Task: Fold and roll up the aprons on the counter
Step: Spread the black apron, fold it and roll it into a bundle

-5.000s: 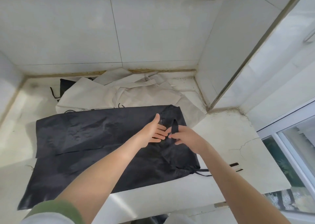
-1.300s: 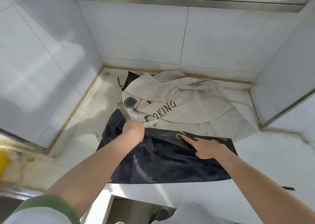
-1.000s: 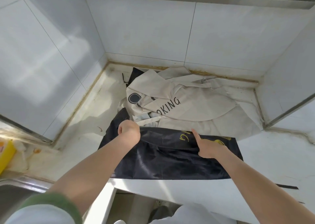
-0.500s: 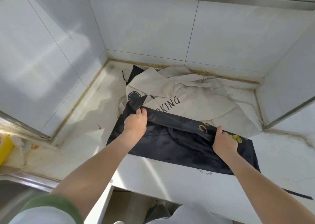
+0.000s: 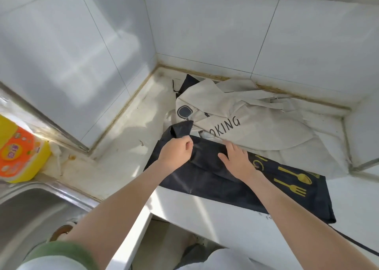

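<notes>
A black apron with a yellow spoon and fork print lies folded into a long strip across the white counter. My left hand grips its left end, fingers curled round the bunched fabric, with a corner sticking up behind the knuckles. Just to the right, my right hand lies flat on the strip with its fingers spread, pressing it down. Behind the black apron a cream apron printed with dark letters lies crumpled in the tiled corner.
Tiled walls close the counter at the left, back and right. A steel sink sits at the lower left, with a yellow and orange package on its ledge. A black strap trails off the counter's front edge at the right.
The black apron has been folded over into a narrower strip. My right hand has moved left along it, close to my left hand, and now lies flat. The view has swung left, showing the sink.
</notes>
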{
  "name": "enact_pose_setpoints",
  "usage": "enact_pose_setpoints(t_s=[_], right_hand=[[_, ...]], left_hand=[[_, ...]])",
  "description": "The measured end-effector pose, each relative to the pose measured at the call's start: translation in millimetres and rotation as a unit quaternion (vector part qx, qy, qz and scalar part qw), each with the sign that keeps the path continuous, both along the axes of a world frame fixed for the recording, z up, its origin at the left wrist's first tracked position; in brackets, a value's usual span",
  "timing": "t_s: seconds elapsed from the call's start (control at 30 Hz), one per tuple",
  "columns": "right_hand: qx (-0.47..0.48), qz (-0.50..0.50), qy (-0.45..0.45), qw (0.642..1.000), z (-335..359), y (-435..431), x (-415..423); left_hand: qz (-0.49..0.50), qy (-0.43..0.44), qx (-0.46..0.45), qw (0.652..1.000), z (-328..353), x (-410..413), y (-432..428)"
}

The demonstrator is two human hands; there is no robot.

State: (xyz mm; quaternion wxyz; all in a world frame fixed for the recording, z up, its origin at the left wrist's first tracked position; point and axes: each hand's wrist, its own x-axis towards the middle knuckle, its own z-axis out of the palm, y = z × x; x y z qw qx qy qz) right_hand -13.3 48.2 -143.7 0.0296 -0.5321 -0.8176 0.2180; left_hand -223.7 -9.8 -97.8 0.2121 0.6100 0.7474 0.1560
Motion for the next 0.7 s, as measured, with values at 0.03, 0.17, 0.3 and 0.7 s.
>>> enact_pose_setpoints(t_s=[0.03, 0.17, 0.3, 0.7], right_hand=[[-0.004, -0.005, -0.026, 1.000, 0, 3, -4], [0.015, 0.070, -0.133, 0.989, -3, 12, -3], [0.049, 0.097, -0.188, 0.976, -1, 18, 17], [0.033, -0.010, -0.210, 0.977, -8, 24, 48]], left_hand=[[0.035, -0.007, 0.019, 0.999, -1, -6, 0], [0.152, 0.000, -0.016, 0.988, -16, -38, -5], [0.142, -0.046, -0.110, 0.983, -39, -68, -4], [0.072, -0.302, -0.316, 0.896, -36, -42, 24]])
